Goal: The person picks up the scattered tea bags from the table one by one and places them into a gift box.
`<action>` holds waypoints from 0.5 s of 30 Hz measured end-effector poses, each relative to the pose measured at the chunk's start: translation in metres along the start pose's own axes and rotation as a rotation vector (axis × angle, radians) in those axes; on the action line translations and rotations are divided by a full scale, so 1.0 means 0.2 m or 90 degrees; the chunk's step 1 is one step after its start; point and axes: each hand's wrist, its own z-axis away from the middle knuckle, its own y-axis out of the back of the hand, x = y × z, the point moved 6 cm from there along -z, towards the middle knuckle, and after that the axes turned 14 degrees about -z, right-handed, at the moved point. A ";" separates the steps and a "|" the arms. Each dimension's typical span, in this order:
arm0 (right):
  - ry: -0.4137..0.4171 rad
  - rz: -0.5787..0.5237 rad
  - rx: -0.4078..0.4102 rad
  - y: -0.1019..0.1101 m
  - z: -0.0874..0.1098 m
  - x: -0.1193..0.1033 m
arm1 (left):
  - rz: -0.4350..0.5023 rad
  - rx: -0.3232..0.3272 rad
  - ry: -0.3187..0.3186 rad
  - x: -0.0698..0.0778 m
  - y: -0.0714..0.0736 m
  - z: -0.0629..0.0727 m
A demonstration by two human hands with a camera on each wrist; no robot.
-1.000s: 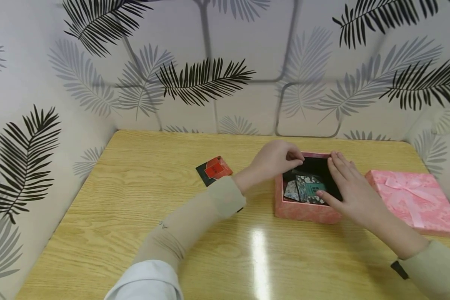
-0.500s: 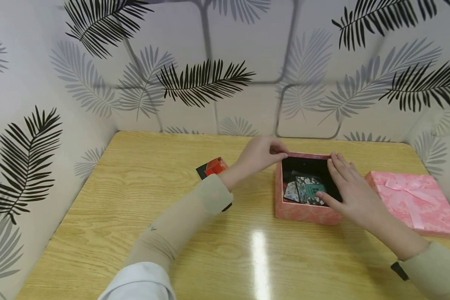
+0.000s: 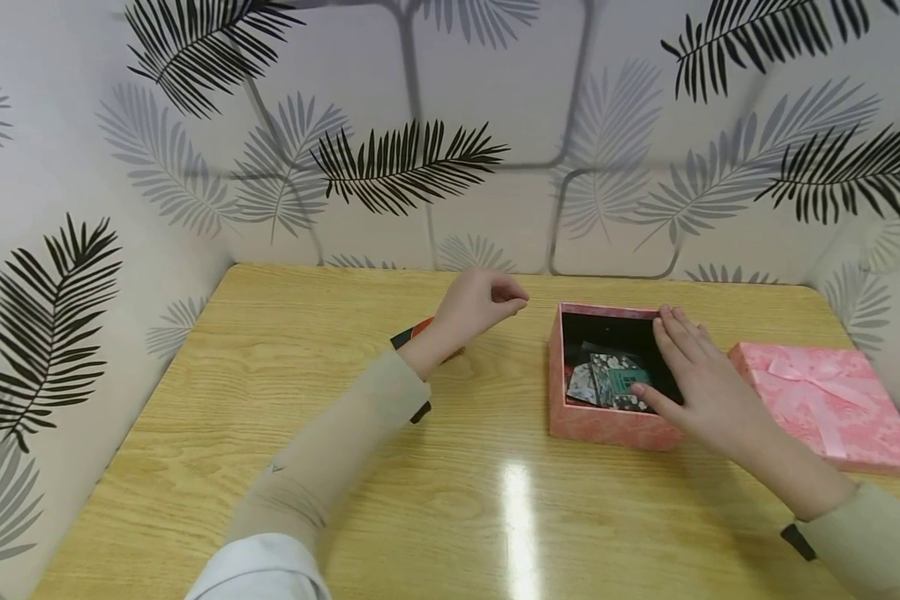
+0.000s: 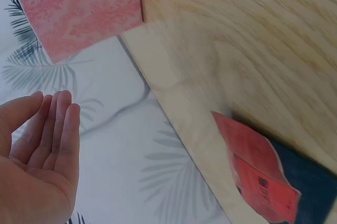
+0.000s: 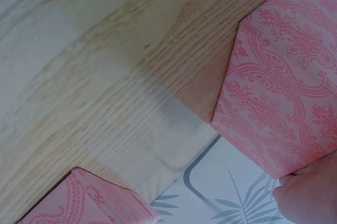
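My left hand [image 3: 476, 304] hovers over the table left of the pink box [image 3: 607, 427]. Its thumb lies close to the fingertips, and nothing shows between them in the left wrist view. Under the left forearm lies a red and black packet [image 4: 260, 179], partly covered in the head view. My right hand [image 3: 708, 396] rests on the box's right side, fingers extended along the rim and thumb over the opening. Inside the black-lined box lie several flat packets; one with a dark floral print and teal label [image 3: 630, 381] is plainest.
The pink box lid [image 3: 825, 404], with a ribbon bow, lies on the table right of the box. A wooden table [image 3: 270, 350] bears everything. Behind it rises a wall [image 3: 495, 217] with a leaf pattern.
My left hand has moved left from the box opening, past its left rim, to above the table. Its forearm now covers more of the red and black packet. My right hand stays put.
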 end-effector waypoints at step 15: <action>0.005 -0.002 0.003 0.00 0.00 0.00 | 0.037 0.075 0.080 -0.30 0.13 0.07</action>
